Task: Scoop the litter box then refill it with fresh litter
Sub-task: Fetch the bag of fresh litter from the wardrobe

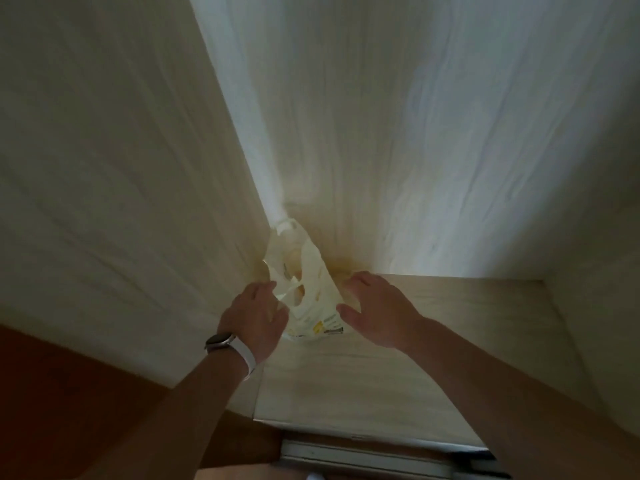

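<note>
Litter bag [320,292] between outstretched left hand [254,315] and right hand [375,311], each grip splayed, neither round it.

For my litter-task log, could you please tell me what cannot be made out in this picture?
Head view:
- The print on the pale bag: blurred and too small to read; contents unknown.
- The bag's lower left side: covered by the left hand; contact unclear.
- Whether the right hand touches the bag: dimness hides it.
- The litter box and scoop: outside the frame.

One bag [313,299], one left hand [254,317], one right hand [377,308], one wristwatch [219,342].
</note>
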Tool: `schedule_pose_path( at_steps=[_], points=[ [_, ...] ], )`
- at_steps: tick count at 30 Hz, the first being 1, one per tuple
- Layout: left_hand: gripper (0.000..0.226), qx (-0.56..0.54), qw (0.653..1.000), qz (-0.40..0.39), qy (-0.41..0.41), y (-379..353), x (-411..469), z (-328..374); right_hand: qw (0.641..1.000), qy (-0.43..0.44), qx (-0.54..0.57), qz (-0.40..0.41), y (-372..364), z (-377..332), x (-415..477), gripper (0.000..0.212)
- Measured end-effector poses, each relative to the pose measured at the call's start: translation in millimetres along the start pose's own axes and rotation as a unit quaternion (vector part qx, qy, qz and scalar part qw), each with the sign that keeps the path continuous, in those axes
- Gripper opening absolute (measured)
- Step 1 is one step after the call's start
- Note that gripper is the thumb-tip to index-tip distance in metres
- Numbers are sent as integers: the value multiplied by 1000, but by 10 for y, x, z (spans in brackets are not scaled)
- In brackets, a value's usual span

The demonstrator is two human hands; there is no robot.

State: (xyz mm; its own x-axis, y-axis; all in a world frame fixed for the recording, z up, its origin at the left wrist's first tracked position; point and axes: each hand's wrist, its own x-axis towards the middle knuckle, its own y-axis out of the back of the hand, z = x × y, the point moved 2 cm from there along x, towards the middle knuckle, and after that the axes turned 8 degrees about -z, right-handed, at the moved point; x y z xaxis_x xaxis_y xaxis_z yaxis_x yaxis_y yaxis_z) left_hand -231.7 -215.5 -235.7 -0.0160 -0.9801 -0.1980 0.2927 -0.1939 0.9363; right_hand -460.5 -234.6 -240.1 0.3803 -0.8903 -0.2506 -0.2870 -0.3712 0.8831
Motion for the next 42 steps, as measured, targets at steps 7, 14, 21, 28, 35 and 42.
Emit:
schedule_pose_path(
  at_steps=[7, 14, 21, 28, 35, 42],
  points=[
    [48, -120, 991, -12, 56, -332, 296, -142, 1000, 10, 3, -4, 36, -27, 800, 56],
    [46, -293, 925, -24, 239, -577, 554, -315, 999, -38, 34, -15, -58, -26, 1629, 59],
    [49, -472, 813, -137, 312, -524, 707, -158, 981, -170, 75, -60, -224, -95, 2054, 59],
    [24, -448, 818, -219, 287, -490, 691, -107, 975, -194, 97, -50, -204, -152, 2040, 60],
    [25, -469, 820, -155, 288, -531, 533, -236, 985, -154, 49, -54, -183, -176, 1799, 15],
    [25, -474, 835, -64, 272, -430, 403, -280, 984, -156, 37, -75, -238, -41, 1107, 15]
  ],
)
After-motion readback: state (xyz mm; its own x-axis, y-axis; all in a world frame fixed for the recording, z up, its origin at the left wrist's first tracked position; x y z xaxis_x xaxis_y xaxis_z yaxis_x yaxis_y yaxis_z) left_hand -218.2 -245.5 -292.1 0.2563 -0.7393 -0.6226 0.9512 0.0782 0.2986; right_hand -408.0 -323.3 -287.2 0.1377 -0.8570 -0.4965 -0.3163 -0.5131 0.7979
